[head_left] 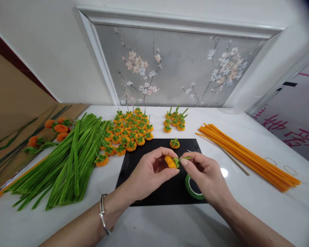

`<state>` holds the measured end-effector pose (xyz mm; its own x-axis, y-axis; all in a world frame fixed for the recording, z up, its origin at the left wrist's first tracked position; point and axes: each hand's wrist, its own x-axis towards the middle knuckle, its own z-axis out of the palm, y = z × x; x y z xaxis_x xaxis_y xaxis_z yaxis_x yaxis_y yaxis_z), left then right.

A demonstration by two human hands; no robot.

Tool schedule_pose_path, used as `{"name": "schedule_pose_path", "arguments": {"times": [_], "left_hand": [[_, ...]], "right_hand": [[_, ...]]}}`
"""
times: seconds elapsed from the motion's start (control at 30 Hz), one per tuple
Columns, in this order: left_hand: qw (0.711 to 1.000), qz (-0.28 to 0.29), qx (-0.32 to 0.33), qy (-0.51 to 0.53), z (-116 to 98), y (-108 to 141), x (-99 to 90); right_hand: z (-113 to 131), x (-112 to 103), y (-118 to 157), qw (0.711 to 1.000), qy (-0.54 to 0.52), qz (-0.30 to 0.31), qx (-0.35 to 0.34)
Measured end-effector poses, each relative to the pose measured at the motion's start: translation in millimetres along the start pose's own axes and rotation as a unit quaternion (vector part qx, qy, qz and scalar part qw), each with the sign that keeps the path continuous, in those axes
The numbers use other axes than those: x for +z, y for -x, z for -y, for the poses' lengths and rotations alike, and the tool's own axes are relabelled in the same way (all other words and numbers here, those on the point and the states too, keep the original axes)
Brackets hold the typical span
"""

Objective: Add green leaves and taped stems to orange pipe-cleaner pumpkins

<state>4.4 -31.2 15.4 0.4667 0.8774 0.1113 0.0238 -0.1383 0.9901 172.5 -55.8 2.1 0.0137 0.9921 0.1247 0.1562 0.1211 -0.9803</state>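
Over the black mat (pixel 154 192), my left hand (pixel 154 166) pinches a small orange pumpkin (pixel 170 162) made of fuzzy pipe cleaner, tilted with its green top to the right. The fingers of my right hand (pixel 202 171) are closed on the green stem (pixel 186 157) of that pumpkin. Partly behind my right hand lies a roll of green tape (pixel 190 188). A sharp metal tip (pixel 187 151) pokes out just above my right fingers; the rest of it is hidden. Another finished-looking pumpkin (pixel 174 143) sits at the mat's far edge.
Many orange pumpkins (pixel 131 145) crowd the table left of the mat, with a smaller group (pixel 180 126) at the back. Green pipe cleaners (pixel 69 164) are heaped on the left, orange ones (pixel 249 156) on the right. A framed floral panel (pixel 180 68) stands behind.
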Motion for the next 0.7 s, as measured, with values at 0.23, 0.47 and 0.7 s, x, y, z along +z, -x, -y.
{"name": "schedule_pose_path", "arguments": {"times": [0.23,0.47,0.7], "left_hand": [[0.989,-0.001,0.107,-0.102,3,4,-0.3],[0.963,0.042,-0.177,0.199,0,-4,-6.9],[0.938,0.133,-0.222,0.23,2,-2,-14.4]], "right_hand": [[-1,-4,-1,0.999,0.034,0.008,-0.028],[4,-6,1,0.98,0.128,0.081,-0.131],[1,-2,1,0.967,0.16,0.108,-0.168]]}}
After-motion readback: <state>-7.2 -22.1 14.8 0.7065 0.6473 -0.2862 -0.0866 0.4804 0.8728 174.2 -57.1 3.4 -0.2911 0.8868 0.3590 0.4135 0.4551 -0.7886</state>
